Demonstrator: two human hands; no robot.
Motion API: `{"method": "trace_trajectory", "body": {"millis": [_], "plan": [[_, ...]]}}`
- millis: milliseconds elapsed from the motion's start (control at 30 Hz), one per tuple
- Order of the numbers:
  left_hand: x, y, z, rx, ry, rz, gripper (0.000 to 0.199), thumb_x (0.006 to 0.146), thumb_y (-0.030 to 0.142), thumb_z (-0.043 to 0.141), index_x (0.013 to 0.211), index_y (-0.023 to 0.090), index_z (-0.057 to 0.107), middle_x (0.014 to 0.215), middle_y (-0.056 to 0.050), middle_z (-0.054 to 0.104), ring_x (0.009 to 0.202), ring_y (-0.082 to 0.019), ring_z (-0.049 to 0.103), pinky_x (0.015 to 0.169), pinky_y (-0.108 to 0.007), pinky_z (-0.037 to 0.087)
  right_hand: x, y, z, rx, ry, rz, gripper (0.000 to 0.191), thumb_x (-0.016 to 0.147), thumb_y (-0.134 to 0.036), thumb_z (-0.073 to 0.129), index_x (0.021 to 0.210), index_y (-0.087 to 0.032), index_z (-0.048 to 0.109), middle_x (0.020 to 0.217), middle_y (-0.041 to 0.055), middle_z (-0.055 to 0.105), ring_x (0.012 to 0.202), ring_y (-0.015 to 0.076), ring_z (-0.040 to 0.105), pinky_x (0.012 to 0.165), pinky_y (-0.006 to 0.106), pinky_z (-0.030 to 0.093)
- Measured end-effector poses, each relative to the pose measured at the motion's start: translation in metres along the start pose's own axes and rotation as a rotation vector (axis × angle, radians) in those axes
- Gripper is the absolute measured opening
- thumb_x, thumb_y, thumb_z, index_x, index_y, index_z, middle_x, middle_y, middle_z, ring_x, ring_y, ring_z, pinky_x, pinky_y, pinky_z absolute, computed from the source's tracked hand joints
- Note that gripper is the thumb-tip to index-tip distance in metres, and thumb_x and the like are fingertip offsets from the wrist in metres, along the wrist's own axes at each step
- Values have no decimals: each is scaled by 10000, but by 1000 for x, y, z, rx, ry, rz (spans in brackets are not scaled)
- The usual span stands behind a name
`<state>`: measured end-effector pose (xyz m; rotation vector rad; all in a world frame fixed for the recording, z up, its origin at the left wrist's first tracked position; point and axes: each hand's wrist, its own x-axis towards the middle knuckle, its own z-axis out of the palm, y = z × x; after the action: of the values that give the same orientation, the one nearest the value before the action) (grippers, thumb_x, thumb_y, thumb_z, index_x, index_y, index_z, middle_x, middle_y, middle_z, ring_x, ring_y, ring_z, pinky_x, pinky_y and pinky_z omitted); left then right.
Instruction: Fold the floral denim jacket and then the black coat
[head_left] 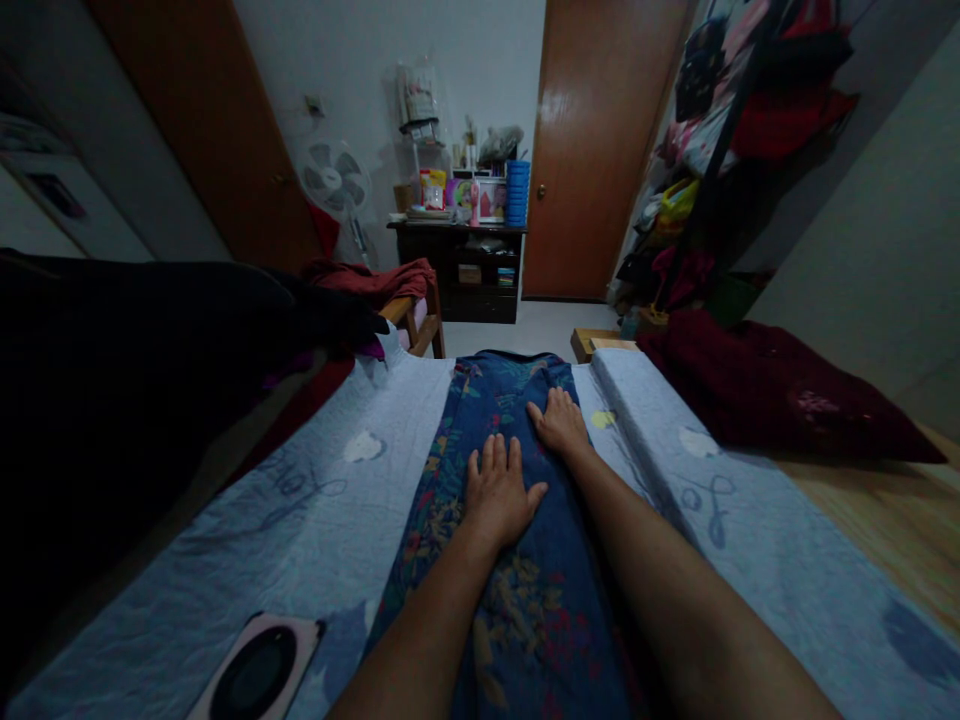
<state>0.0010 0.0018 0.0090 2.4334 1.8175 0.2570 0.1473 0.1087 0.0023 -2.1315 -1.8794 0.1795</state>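
A dark blue cloth with a floral print point(517, 600) lies lengthwise on the light blue bedsheet point(300, 530). My left hand point(500, 492) rests flat on the middle of the cloth, palm down, fingers spread. Farther forward, my right hand point(559, 420) lies on the cloth near its right edge, its fingers apart. Neither hand holds anything. The far end of the cloth reaches the bed's far edge.
A phone point(259, 665) lies at the lower left. Dark cloth point(135, 400) is heaped on the left, and a maroon cushion point(787, 390) sits at the right. Beyond the bed stand a fan point(335, 178), a dark cabinet point(461, 270) and a wooden door point(592, 150).
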Motion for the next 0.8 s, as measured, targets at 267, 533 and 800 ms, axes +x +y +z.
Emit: {"method": "trace_trajectory", "body": {"millis": [267,533,800], "plan": [[-2,1,0,23,6,0,812,894,654,291,1503,120,244,1552,-186,257,1449,-324,165,1145,-526,176,28,22,-2,-32,37,-50,689,961,-542,261,1413,-34,374,1502,211,342,1388,302,305,1105,416,226],[-2,0,-3,-18,2,13,705,887,653,341,1498,309,260,1558,-137,269,1446,-338,176,1131,-545,173,16,23,-8,-40,109,-149,496,981,-433,305,1300,-98,482,1402,184,476,1314,256,399,1083,377,263],[-1,0,-3,-72,0,20,639,877,642,382,1457,379,333,1550,-109,294,1439,-363,179,1121,-561,167,-8,28,-10,-54,87,-276,469,967,-373,359,1324,-88,464,1387,166,500,1310,218,412,1085,329,289]]}}
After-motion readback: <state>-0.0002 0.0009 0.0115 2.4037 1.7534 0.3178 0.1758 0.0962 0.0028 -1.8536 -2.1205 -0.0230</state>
